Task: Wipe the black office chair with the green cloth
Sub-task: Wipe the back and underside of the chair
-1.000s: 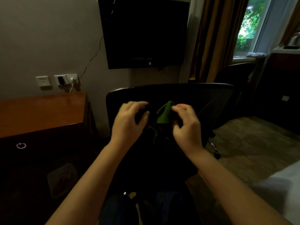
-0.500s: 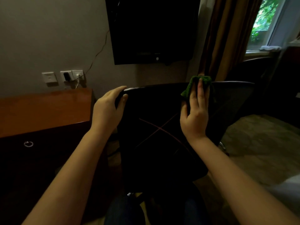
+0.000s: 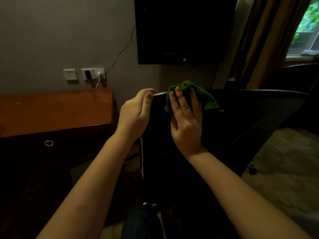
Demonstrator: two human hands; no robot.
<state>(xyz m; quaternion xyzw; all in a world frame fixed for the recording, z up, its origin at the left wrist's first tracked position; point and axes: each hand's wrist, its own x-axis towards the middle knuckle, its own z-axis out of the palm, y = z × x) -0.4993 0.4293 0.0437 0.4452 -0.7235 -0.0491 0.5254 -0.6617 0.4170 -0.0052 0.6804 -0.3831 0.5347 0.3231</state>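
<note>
The black office chair (image 3: 250,116) with its mesh backrest stands directly in front of the person, its back turned toward them. The bunched green terry cloth (image 3: 208,100) lies draped over the top rim of that backrest, near its left end. The right hand (image 3: 186,121) lies flat on the cloth, fingers straight and close together, pressing it against the rim and the upper face of the backrest; the fingertips (image 3: 177,89) reach the highest fold of the cloth. The left hand (image 3: 136,112) is at the backrest's top left corner, just beside the cloth, its fingers curled over toward the rim and the thumb lying along the near side. It appears to grip the corner, though the fingertips themselves are hidden.

Left of the chair stands a reddish-brown wooden desk (image 3: 51,107) with a metal ring pull (image 3: 49,143) on its dark front. Above the chair a flat black television (image 3: 183,28) hangs on the wall, and left of that are white wall sockets (image 3: 84,75). Right of the chair, behind it, hang brown curtains (image 3: 259,40).
</note>
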